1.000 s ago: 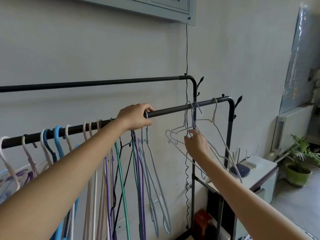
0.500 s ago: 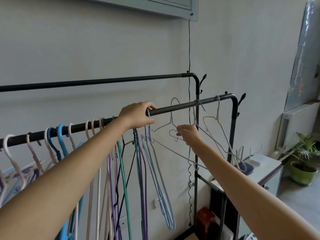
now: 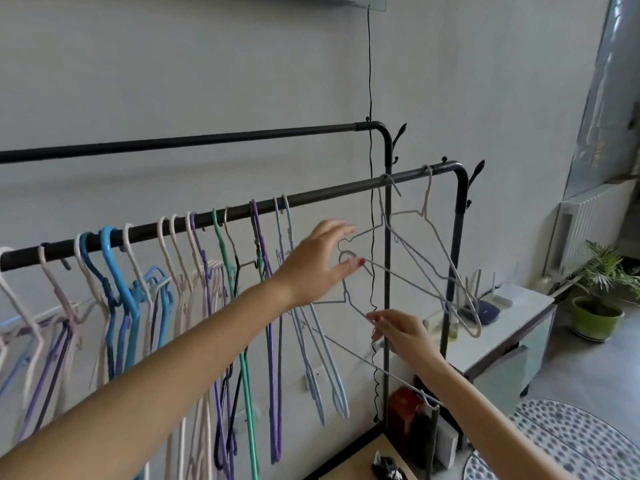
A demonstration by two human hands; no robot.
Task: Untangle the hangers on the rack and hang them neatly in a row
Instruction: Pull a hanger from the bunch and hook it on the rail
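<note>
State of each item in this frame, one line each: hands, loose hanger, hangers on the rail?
left hand: open, fingers spread, reaching toward the loose hanger's hook.
right hand: pinching the loose hanger's wire.
loose grey hanger: off the rail, tilted.
two pale hangers: hooked near the rail's right end.
coloured hangers: hooked on the rail, bunched.

A black metal rack (image 3: 311, 199) is seen with its front rail sloping up toward 2 o'clock. A close row of thin hangers (image 3: 221, 271) in white, blue, purple and green is hung by the hooks along the rail's 9 o'clock stretch. Toward the 3 o'clock end, two pale wire hangers (image 3: 433, 244) are hooked on, tilted and crossed. A loose pale hanger (image 3: 349, 296), off the rail, is angled down toward 5 o'clock.
</note>
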